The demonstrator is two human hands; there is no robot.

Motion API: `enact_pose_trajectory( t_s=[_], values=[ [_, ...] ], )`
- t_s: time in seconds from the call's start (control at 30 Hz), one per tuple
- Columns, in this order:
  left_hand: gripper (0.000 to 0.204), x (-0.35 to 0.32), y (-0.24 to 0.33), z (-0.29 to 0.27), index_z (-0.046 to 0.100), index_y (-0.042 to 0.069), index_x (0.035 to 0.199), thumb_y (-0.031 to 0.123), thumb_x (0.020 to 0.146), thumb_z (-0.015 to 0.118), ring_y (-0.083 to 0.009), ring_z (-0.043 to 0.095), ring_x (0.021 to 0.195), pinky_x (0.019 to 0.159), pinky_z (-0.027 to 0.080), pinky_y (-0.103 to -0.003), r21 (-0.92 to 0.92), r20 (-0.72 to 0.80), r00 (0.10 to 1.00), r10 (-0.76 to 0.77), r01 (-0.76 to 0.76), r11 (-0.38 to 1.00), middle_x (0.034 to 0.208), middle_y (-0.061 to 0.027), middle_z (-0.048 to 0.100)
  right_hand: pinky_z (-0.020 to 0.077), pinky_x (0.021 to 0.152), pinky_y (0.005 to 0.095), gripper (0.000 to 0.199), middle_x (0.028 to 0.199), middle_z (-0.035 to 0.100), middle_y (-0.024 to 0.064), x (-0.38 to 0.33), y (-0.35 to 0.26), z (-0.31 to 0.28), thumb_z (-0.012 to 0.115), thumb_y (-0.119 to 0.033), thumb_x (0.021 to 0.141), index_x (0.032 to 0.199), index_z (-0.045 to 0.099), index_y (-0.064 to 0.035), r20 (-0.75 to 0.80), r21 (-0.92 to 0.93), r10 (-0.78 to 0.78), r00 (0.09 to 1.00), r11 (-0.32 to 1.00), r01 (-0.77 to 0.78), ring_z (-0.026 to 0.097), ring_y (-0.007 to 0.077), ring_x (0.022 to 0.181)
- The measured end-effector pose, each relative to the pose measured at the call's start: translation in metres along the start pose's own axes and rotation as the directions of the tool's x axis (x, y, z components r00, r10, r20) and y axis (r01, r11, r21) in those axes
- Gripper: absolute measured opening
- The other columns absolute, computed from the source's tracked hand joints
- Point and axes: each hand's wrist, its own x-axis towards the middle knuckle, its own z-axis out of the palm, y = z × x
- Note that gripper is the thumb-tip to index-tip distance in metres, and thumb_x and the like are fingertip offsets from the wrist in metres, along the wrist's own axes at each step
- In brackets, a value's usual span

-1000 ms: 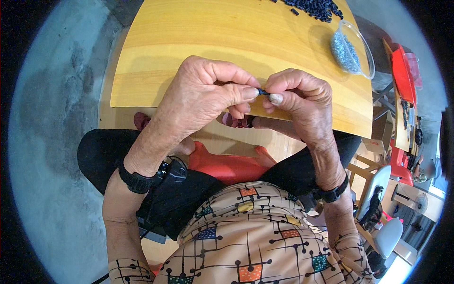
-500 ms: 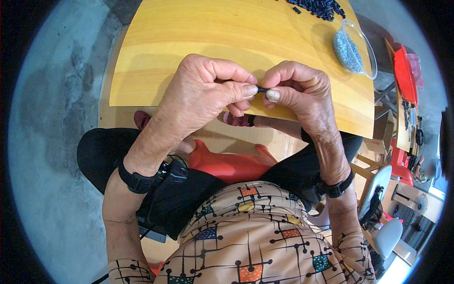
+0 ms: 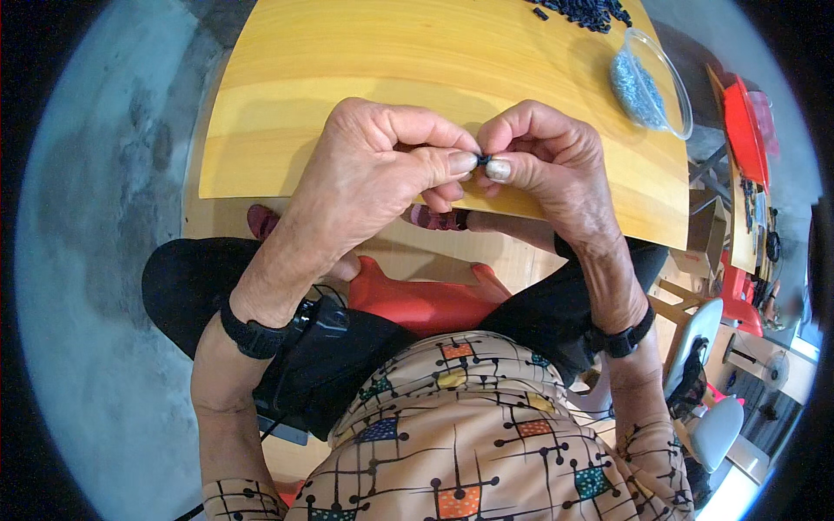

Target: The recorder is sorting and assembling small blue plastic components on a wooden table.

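Between my two hands, above the near edge of the table, is a small dark blue piece [image 3: 483,161]; fingertips cover most of it, so its exact kind does not show. My left hand [image 3: 404,156] pinches its left end between thumb and forefinger. On the other end, the thumb and forefinger of my right hand [image 3: 543,156] are closed. At the far right of the table lies a heap of similar small dark blue pieces [image 3: 592,12], with one loose piece [image 3: 540,14] beside it. A clear round plastic tub [image 3: 676,87] nearby holds many small light blue pieces [image 3: 636,91].
The yellow wooden table [image 3: 287,113] ends just below my hands. A red stool [image 3: 426,304] shows between my legs. To the right stand a cardboard box [image 3: 705,234], a pale chair [image 3: 699,343] and another bench with a red tray [image 3: 747,130].
My right hand has risen slightly, and its fingertips are closer to the left hand's. Less of the dark blue piece shows lengthwise between them. Both hands keep their pinch.
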Motion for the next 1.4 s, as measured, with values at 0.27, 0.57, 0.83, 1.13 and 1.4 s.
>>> enact_pose_trajectory(
  t_s=[0.27, 0.57, 0.83, 1.13, 1.4],
  values=[
    [0.013, 0.001, -0.002, 0.003, 0.065, 0.000, 0.090, 0.009, 0.081, 0.062, -0.0094, 0.057, 0.060, 0.057, 0.049, -0.021, -0.070, 0.028, 0.995, 0.094, -0.092, 0.993, 0.072, -0.0051, 0.063, 0.0518, 0.064, 0.0232, 0.022, 0.081, 0.063, 0.0043, -0.005, 0.002, 0.002, 0.068, -0.004, 0.074, 0.094, 0.058, -0.0018, -0.009, 0.191, -0.048, 0.999, 0.980, 0.049, 0.060, 0.0098, 0.073],
    [0.012, 0.002, -0.005, 0.002, 0.065, -0.001, 0.090, 0.006, 0.081, 0.061, -0.0104, 0.057, 0.062, 0.058, 0.049, -0.022, -0.089, 0.030, 0.996, 0.082, -0.079, 0.993, 0.073, -0.0056, 0.062, 0.0517, 0.061, 0.0227, 0.027, 0.083, 0.062, 0.0036, -0.005, 0.002, -0.001, 0.069, -0.005, 0.074, 0.097, 0.056, -0.0026, 0.056, 0.241, -0.019, 0.998, 0.971, 0.005, 0.059, 0.0092, 0.073],
    [0.011, -0.002, 0.000, 0.009, 0.065, -0.002, 0.088, 0.006, 0.080, 0.062, -0.0099, 0.057, 0.060, 0.055, 0.048, -0.021, -0.043, 0.003, 0.995, 0.103, -0.102, 0.994, 0.072, -0.0051, 0.061, 0.0519, 0.061, 0.0233, 0.023, 0.083, 0.062, 0.0050, -0.004, 0.006, -0.004, 0.067, -0.007, 0.077, 0.097, 0.056, -0.0029, 0.088, 0.259, -0.013, 0.996, 0.966, -0.010, 0.060, 0.0098, 0.072],
    [0.017, -0.003, 0.003, 0.013, 0.064, 0.000, 0.094, 0.007, 0.079, 0.064, -0.0101, 0.057, 0.058, 0.054, 0.049, -0.022, -0.222, -0.009, 0.996, 0.085, -0.085, 0.971, 0.072, -0.0046, 0.061, 0.0515, 0.071, 0.0248, 0.034, 0.092, 0.060, 0.0078, -0.009, 0.009, 0.003, 0.065, -0.006, 0.078, 0.109, 0.054, -0.0007, 0.033, 0.331, -0.177, 0.984, 0.931, 0.156, 0.060, 0.0132, 0.080],
    [0.038, -0.002, 0.008, 0.008, 0.051, -0.001, 0.114, 0.004, 0.079, 0.064, -0.0095, 0.061, 0.063, 0.055, 0.052, -0.020, -0.300, -0.008, 0.988, 0.156, -0.151, 0.942, 0.077, -0.0087, 0.065, 0.0474, 0.059, 0.0182, 0.033, 0.084, 0.052, 0.0005, -0.010, 0.003, 0.007, 0.065, -0.012, 0.078, 0.109, 0.059, -0.0034, -0.005, 0.167, -0.219, 0.976, 0.962, 0.217, 0.054, 0.0059, 0.069]
  ],
)
